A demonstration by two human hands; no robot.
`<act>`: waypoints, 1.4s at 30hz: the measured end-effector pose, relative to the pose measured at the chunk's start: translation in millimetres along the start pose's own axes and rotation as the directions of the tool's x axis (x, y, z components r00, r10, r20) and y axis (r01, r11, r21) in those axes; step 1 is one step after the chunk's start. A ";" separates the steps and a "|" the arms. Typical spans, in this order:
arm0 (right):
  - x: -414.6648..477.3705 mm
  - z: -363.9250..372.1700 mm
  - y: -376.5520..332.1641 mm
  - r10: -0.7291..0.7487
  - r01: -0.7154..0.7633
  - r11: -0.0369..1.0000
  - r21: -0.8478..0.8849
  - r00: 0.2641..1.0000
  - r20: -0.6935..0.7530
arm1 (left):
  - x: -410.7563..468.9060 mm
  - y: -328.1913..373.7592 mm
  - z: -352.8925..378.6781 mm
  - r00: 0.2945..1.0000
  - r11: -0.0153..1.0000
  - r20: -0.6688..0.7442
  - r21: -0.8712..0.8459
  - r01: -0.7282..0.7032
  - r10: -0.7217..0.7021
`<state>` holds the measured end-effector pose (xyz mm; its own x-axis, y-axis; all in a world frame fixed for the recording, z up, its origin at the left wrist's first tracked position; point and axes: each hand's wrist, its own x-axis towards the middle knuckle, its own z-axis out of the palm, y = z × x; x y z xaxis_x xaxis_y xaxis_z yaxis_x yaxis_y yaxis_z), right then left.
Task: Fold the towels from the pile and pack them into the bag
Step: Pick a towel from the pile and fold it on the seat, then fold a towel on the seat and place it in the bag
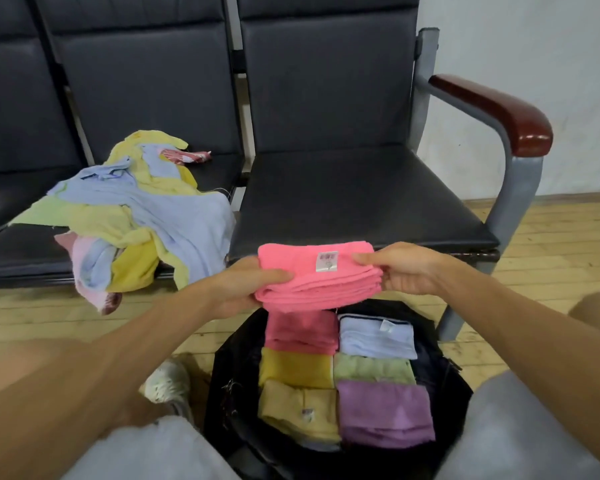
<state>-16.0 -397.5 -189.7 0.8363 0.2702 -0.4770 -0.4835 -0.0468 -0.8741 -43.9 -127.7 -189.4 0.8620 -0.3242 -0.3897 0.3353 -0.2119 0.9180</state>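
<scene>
A folded pink towel (317, 277) with a white label hangs in the air just above the open black bag (227, 372). My left hand (243, 289) grips its left end, thumb on top. My right hand (400, 268) pinches its right end. Inside the bag lie several folded towels in two columns: dark pink (300, 330), light blue (374, 337), yellow (295, 368), green (373, 370), pale yellow (298, 408) and purple (383, 412). The loose pile of towels (136, 216), yellow, blue, green and pink, sprawls on the middle seat at left and hangs over its front edge.
A row of black padded seats (354, 199) stands ahead, with a grey metal frame and a dark red armrest (496, 112) at right. The bag sits on the wooden floor (548, 251) between my knees. A white shoe (168, 381) shows left of the bag.
</scene>
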 end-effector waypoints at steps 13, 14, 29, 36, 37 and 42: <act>83.3 32.0 130.7 0.234 -0.292 0.904 -0.312 0.949 -0.210 | 67.1 -119.3 -13.9 0.983 0.919 -0.051 0.349 0.183 -0.177; 91.4 34.4 140.3 0.224 -0.293 0.900 -0.323 0.946 -0.235 | 74.5 -132.8 -14.8 0.976 0.926 -0.062 0.309 0.216 -0.208; 173.3 46.3 250.8 0.182 -0.409 0.668 -0.622 0.900 -0.396 | 135.2 -252.8 -37.7 0.868 0.786 -0.161 0.372 0.494 -0.470; 171.1 46.3 251.5 0.158 -0.373 0.607 -0.701 0.922 -0.353 | 139.5 -253.6 -29.7 0.889 0.673 -0.234 0.585 0.452 -0.393; 169.2 48.4 248.0 0.154 -0.364 0.586 -0.724 0.927 -0.342 | 139.5 -248.4 -31.0 0.890 0.654 -0.215 0.613 0.444 -0.403; 147.5 55.6 212.7 0.142 -0.313 0.468 -0.826 0.950 -0.279 | 129.2 -195.5 -32.7 0.898 0.484 -0.124 0.807 0.338 -0.422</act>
<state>-9.9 -314.1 -440.9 0.7977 -0.0185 -0.6028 -0.2746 -0.9010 -0.3357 14.4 -98.0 -416.8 0.6798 -0.0879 -0.7281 0.1469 -0.9564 0.2526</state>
